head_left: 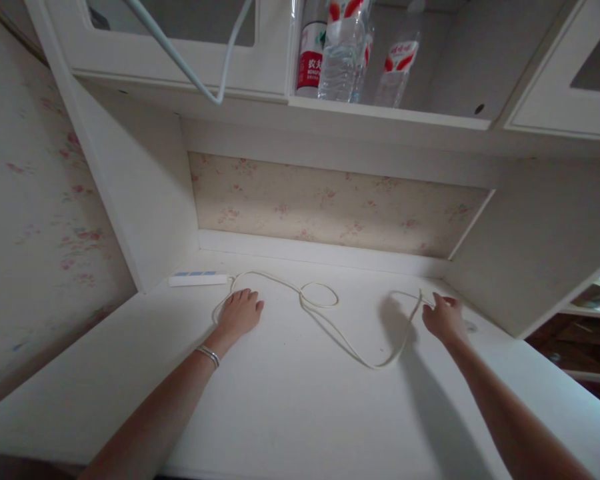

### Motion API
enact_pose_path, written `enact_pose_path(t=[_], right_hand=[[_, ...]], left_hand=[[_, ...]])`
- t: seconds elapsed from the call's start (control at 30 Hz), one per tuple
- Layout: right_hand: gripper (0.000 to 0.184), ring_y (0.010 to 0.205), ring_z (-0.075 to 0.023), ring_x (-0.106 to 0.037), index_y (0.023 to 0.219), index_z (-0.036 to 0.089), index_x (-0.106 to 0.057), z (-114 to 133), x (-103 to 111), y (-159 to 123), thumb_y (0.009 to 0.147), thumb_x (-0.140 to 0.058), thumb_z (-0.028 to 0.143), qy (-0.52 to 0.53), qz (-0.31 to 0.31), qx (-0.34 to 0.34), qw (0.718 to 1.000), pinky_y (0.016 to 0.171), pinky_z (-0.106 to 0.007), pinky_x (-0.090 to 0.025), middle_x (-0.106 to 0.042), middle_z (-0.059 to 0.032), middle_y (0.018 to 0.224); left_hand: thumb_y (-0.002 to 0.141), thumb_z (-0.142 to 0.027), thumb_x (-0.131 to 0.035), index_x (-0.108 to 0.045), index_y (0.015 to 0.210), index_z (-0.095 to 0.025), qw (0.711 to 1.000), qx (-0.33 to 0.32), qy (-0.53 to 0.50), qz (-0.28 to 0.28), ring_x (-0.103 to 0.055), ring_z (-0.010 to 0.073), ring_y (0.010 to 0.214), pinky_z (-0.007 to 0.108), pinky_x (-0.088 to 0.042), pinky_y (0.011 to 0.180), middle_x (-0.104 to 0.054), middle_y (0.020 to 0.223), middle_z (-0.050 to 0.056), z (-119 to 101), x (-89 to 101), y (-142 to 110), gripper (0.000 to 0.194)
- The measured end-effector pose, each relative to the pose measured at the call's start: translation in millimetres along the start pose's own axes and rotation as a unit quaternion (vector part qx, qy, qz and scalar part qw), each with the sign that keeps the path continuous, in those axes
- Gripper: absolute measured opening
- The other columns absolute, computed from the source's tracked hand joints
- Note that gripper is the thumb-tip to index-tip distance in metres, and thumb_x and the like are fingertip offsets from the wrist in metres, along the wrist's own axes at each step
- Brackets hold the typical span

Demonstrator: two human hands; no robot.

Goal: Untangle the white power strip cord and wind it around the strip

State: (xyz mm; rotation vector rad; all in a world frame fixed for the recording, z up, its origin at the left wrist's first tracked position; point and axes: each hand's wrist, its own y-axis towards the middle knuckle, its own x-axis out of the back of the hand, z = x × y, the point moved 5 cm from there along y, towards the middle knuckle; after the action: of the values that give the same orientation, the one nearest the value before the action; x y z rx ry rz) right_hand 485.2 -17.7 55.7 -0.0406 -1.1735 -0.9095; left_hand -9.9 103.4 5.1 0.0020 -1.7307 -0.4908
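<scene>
A white power strip (199, 280) with bluish patches along its top lies at the back left of the white desk. Its pale cord (350, 347) runs right across the desktop, with a loose loop near the middle. My left hand (240, 312) rests palm down on the desk beside the strip, fingers apart, over or against the cord; what lies under the palm is hidden. At the right, my right hand (445, 319) is raised a little above the desk, its fingers closed on the cord near its far end. The plug is not clearly visible.
Overhead hangs a white cabinet (180, 67) with plastic bottles (343, 60) and a red-and-white container (311, 60) on its open shelf. A pale blue hose-like loop (217, 97) dangles at upper left. White side panels (135, 187) flank the desk (280, 413).
</scene>
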Motion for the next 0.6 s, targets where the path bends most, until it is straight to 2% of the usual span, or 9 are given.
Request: enact_pose_path(t=[0.07, 0.13, 0.17, 0.23, 0.27, 0.33, 0.4, 0.47, 0.6], right_hand=[[0.037, 0.081, -0.0206, -0.062, 0.115, 0.018, -0.057, 39.5, 6.3, -33.1, 0.086, -0.042, 0.034, -0.008, 0.001, 0.093, 0.996, 0.078, -0.036, -0.047, -0.052, -0.0147, 0.12], [0.038, 0.078, -0.0176, -0.061, 0.112, 0.02, -0.058, 81.1, 1.3, -76.7, 0.089, -0.036, 0.04, 0.047, 0.09, 0.185, 0.977, 0.079, -0.032, -0.046, -0.056, -0.0102, 0.116], [0.038, 0.082, -0.0178, -0.061, 0.112, 0.021, -0.058, 99.5, -2.9, -99.9, 0.09, -0.035, 0.042, 0.067, 0.133, 0.224, 0.963, 0.081, -0.03, -0.045, -0.056, -0.0088, 0.117], [0.039, 0.101, -0.0216, -0.056, 0.117, 0.022, -0.056, 127.2, -12.8, -140.7, 0.089, -0.038, 0.043, 0.061, 0.176, 0.289, 0.939, 0.089, -0.031, -0.041, -0.057, -0.008, 0.117], [0.039, 0.103, -0.0227, -0.054, 0.12, 0.022, -0.055, 134.6, -19.5, -155.4, 0.089, -0.04, 0.04, 0.045, 0.191, 0.3, 0.933, 0.089, -0.031, -0.04, -0.058, -0.0083, 0.115], [0.038, 0.097, -0.0215, -0.057, 0.124, 0.024, -0.053, 139.0, -35.0, -172.5, 0.089, -0.039, 0.033, 0.01, 0.225, 0.297, 0.928, 0.082, -0.029, -0.042, -0.061, -0.0078, 0.11], [0.039, 0.084, -0.0182, -0.06, 0.126, 0.028, -0.051, 134.3, -47.0, -174.2, 0.09, -0.036, 0.027, -0.014, 0.241, 0.285, 0.928, 0.074, -0.027, -0.043, -0.061, -0.0064, 0.107], [0.04, 0.081, -0.0168, -0.06, 0.128, 0.03, -0.05, 124.7, -52.2, -164.6, 0.09, -0.035, 0.027, -0.028, 0.228, 0.283, 0.931, 0.071, -0.026, -0.043, -0.06, -0.0057, 0.109], [0.038, 0.094, -0.0208, -0.055, 0.123, 0.029, -0.055, 89.9, -50.6, -126.6, 0.09, -0.037, 0.028, -0.089, 0.171, 0.267, 0.944, 0.078, -0.029, -0.042, -0.059, -0.0076, 0.106]], left_hand=[[0.089, -0.036, -0.038, -0.058, 0.107, -0.017, 1.0, 0.006, -0.001, 0.002, -0.05, 0.0244, 0.107, 0.038, -0.034, 0.094, -0.056, 0.111, 0.012, 6.1, -2.2, 3.0, 0.034], [0.089, -0.032, -0.037, -0.058, 0.108, -0.016, 1.0, 0.009, -0.006, 0.002, -0.05, 0.0234, 0.107, 0.037, -0.034, 0.096, -0.057, 0.109, 0.012, 12.6, -4.1, 6.1, 0.033], [0.089, -0.029, -0.037, -0.058, 0.108, -0.015, 1.0, 0.011, -0.01, 0.004, -0.051, 0.0228, 0.107, 0.036, -0.034, 0.096, -0.057, 0.108, 0.013, 16.0, -5.0, 7.6, 0.032], [0.087, -0.02, -0.037, -0.058, 0.111, -0.014, 1.0, 0.016, -0.014, 0.008, -0.051, 0.0214, 0.107, 0.033, -0.035, 0.095, -0.058, 0.107, 0.013, 23.4, -6.5, 9.8, 0.032], [0.085, -0.015, -0.037, -0.057, 0.112, -0.014, 1.0, 0.021, -0.015, 0.009, -0.051, 0.0206, 0.108, 0.032, -0.035, 0.095, -0.057, 0.109, 0.013, 27.3, -7.1, 10.4, 0.034], [0.079, -0.007, -0.038, -0.055, 0.116, -0.014, 0.999, 0.035, -0.017, 0.01, -0.05, 0.0194, 0.112, 0.03, -0.036, 0.096, -0.056, 0.114, 0.012, 35.5, -8.1, 10.9, 0.041], [0.076, -0.004, -0.038, -0.053, 0.12, -0.015, 0.998, 0.051, -0.02, 0.008, -0.047, 0.0187, 0.116, 0.029, -0.036, 0.097, -0.054, 0.121, 0.012, 43.2, -9.3, 10.8, 0.048], [0.075, -0.004, -0.038, -0.052, 0.122, -0.015, 0.998, 0.065, -0.026, 0.005, -0.045, 0.0185, 0.119, 0.029, -0.035, 0.099, -0.051, 0.126, 0.011, 49.1, -11.0, 10.8, 0.049], [0.076, -0.007, -0.038, -0.054, 0.12, -0.015, 0.997, 0.072, -0.04, 0.003, -0.045, 0.0182, 0.12, 0.028, -0.035, 0.1, -0.052, 0.125, 0.01, 53.4, -14.1, 11.8, 0.048]])
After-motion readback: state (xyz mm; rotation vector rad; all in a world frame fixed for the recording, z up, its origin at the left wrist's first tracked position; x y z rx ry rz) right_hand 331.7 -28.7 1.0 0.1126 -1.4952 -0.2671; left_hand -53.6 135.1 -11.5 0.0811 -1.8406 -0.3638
